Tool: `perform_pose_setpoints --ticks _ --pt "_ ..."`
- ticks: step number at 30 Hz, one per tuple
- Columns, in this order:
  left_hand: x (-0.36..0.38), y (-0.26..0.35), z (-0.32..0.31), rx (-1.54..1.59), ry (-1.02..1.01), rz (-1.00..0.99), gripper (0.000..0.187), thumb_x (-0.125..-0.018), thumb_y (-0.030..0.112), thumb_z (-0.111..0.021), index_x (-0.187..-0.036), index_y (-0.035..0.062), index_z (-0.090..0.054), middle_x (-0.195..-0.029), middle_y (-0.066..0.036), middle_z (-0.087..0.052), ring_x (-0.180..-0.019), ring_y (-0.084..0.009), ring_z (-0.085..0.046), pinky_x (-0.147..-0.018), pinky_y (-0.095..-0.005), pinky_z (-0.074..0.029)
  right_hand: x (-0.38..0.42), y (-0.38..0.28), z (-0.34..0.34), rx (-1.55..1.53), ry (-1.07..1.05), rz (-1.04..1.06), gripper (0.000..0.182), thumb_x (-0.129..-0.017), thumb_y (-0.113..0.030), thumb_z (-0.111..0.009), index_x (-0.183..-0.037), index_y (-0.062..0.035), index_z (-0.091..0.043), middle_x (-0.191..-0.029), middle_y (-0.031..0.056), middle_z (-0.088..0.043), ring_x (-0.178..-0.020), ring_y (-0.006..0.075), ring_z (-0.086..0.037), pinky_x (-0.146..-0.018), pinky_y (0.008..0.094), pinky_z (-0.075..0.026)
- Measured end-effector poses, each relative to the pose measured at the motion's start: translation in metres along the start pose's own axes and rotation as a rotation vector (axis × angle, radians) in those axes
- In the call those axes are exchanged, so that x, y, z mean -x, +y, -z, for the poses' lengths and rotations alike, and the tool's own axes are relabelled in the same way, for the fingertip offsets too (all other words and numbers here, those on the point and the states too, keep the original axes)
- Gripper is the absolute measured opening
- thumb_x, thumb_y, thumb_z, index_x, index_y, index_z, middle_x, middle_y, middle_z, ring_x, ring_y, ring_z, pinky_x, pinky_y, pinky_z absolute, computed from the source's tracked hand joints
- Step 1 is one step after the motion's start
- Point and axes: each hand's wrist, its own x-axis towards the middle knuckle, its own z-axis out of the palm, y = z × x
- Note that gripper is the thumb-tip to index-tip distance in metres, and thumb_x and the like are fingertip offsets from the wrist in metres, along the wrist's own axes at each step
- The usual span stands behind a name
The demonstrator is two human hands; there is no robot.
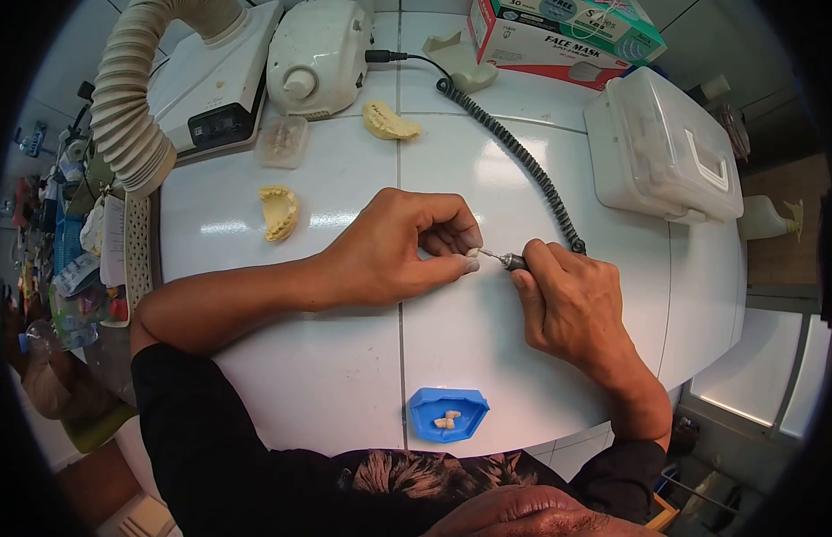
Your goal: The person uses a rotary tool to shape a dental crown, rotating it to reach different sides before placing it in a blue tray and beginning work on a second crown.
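Note:
Between the thumb and fingertips of my left hand is a small pale dental crown, pinched and partly covered by the fingers. My right hand grips a rotary handpiece like a pen, and its thin bur reaches the crown at my left fingertips. A black coiled cord runs from behind my right hand up to the white control unit. Near the front edge sits a blue tray with several small tooth-coloured pieces in it.
Two yellowish dental casts lie beyond my left arm, near a small clear box. A ribbed suction hose arches at the left. At the back right stand a face mask box and a white lidded case.

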Motion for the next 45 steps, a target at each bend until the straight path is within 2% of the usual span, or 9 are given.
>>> perform_pose_setpoints --ticks 45 --pt "0.0002 -0.0030 -0.0006 -0.048 -0.007 -0.037 0.022 -0.093 0.007 -0.086 -0.109 -0.0015 -0.074 -0.100 -0.006 -0.077 -0.091 -0.0109 -0.073 -0.083 -0.0271 -0.061 -0.0002 0.0004 0.0009 -0.004 -0.016 0.029 0.022 -0.105 -0.026 -0.070 -0.094 -0.0085 -0.062 -0.070 0.0065 -0.059 -0.054 0.0286 -0.063 -0.050 0.0418 -0.047"
